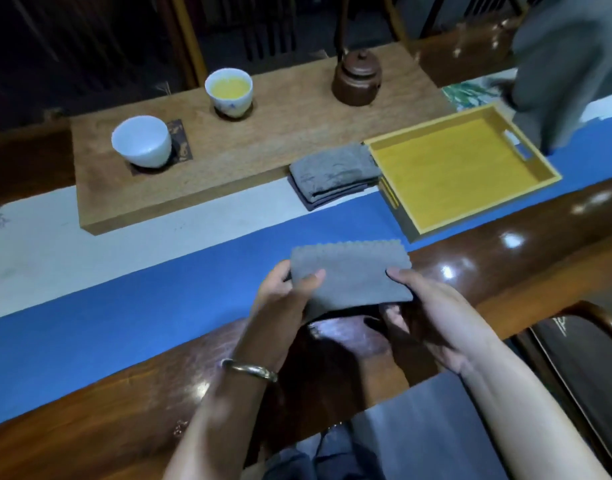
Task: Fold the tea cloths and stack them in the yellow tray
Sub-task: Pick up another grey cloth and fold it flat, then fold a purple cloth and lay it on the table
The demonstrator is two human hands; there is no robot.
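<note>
A long, glossy dark-wood surface (505, 271) runs across the view, catching bright spots of light on its polish. Along it lies a runner (124, 306), blue on the near side and pale on the far side. On the runner stands a thick wooden board (245, 161) carrying an empty white cup (141, 140) on a dark coaster, a cup of yellow tea (229, 90) and a small brown teapot (357, 79). Behind the surface the room is dim, with dark wooden chair frames just visible.

The yellow tray (470, 213) sits on the blue strip to the right of the board, with nothing in it. A stack of folded grey cloths (335, 174) lies just beside its left wall, touching it.

Over the near edge, the left hand (283, 292) and the right hand (429, 306) hold one grey tea cloth (353, 275), folded, with a scalloped far edge. The fingers of both hands are closed on its side edges, thumbs on top. A metal bangle (250, 369) circles the left wrist. A blurred grey shape fills the upper right corner.
</note>
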